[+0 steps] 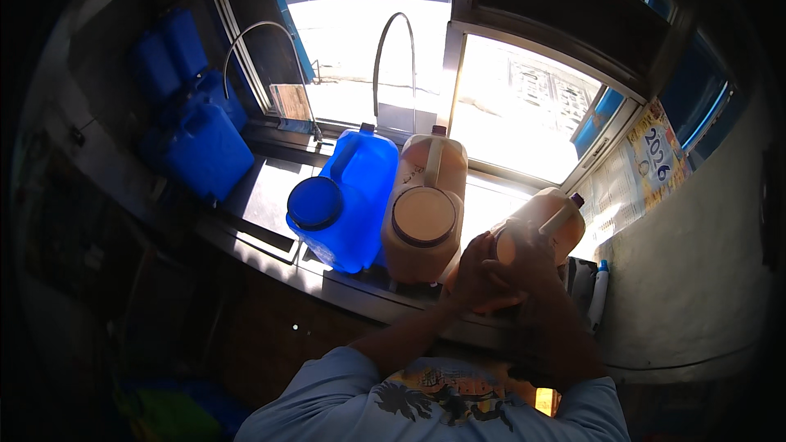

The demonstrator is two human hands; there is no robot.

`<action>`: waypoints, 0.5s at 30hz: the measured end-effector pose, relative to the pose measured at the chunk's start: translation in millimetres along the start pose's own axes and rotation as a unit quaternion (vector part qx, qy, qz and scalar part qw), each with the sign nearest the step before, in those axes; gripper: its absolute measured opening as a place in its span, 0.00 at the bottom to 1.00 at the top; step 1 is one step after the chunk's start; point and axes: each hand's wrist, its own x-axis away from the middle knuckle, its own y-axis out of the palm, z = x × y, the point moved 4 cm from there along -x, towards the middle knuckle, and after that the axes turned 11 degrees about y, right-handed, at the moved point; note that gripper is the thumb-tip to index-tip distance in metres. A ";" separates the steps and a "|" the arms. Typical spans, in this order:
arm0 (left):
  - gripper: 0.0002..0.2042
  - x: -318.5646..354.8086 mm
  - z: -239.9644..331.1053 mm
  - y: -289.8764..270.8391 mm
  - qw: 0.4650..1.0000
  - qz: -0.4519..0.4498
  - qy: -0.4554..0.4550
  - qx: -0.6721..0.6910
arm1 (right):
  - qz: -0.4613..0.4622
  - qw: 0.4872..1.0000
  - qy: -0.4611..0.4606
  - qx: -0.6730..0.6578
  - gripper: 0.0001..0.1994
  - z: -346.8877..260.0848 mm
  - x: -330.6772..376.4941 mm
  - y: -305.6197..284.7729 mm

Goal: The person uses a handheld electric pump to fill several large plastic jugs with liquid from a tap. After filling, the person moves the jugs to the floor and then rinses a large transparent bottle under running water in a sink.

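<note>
Both of my hands are at the round cap [506, 247] of a pale, brownish jug [550, 211] on the right of the counter. My left hand [477, 275] is closed around the cap's near left side. From the right, my right hand [534, 260] curls over the same cap; shadow hides some of its fingers. This jug leans to the right and has a handle and a small dark spout cap. Beside it stands a similar pale jug [422, 247] with a wide closed lid. A bright blue jug [360, 233] with a dark blue lid stands left of that.
Two curved metal faucets [377, 61] rise behind the jugs at the window. Several blue containers [209, 151] are stacked at the far left. A blue-capped marker [600, 286] lies right of my hands, below a wall calendar [655, 151]. The metal counter [336, 282] has a narrow front edge.
</note>
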 end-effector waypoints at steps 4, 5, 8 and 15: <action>0.62 5.5 -11.2 2.3 0.999 0.000 -0.045 -0.001 | -0.065 0.991 -0.119 0.005 0.46 1.4 -18.1 -8.3; 0.62 5.0 -11.2 2.9 0.999 -0.001 -0.051 -0.001 | -0.070 0.979 -0.189 0.012 0.45 1.2 -20.1 -12.3; 0.61 -1.9 -7.4 5.0 0.997 -0.014 -0.075 -0.015 | -0.118 0.932 -0.340 0.034 0.45 1.8 -23.7 -22.3; 0.58 -7.5 5.1 2.5 0.988 -0.027 -0.149 0.032 | -0.202 0.928 -0.277 0.145 0.43 -2.8 -36.8 -37.8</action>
